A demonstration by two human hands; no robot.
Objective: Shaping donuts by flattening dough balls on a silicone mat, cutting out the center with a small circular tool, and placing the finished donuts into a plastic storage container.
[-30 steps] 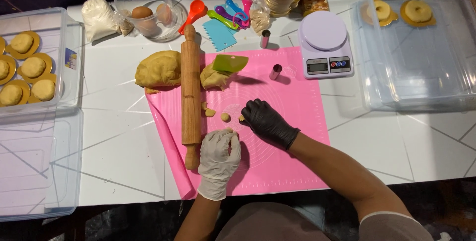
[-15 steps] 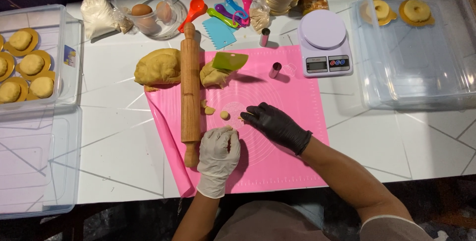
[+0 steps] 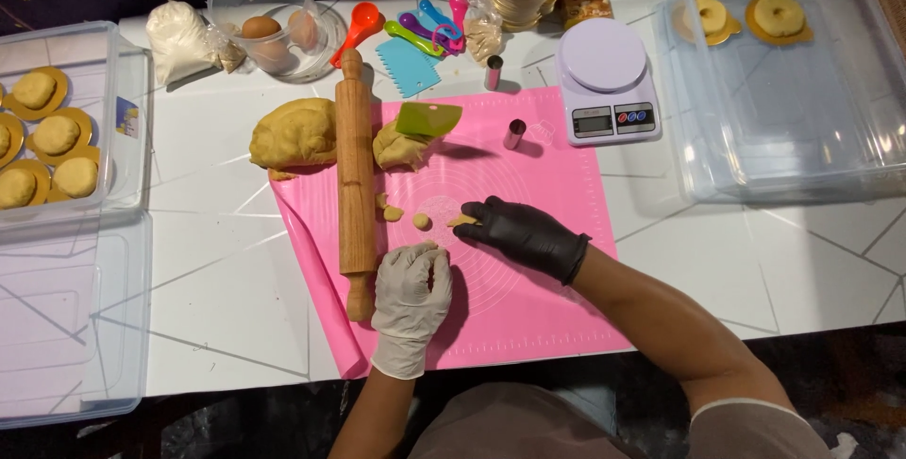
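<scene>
Two gloved hands rest on your smooth pink mat point(image 3: 528, 308). Your left hand point(image 3: 411, 299), in white, curls its fingers around a soft dough bit. Your right hand point(image 3: 519, 233), in black, has slid leftward, fingers pinching a dough scrap point(image 3: 462, 220). Beyond lie round dough balls point(image 3: 421, 221), the wooden rolling pin point(image 3: 356, 176), then the white counter point(image 3: 226, 270).

A small flat scrap of tan dough point(image 3: 461, 220) lies on the pink mat point(image 3: 528, 299) at the centre of the frame, under the black-gloved fingertips. Just left of it sits a round dough ball point(image 3: 422, 221), and further left two more small lumps point(image 3: 388, 209) rest beside the rolling pin
</scene>
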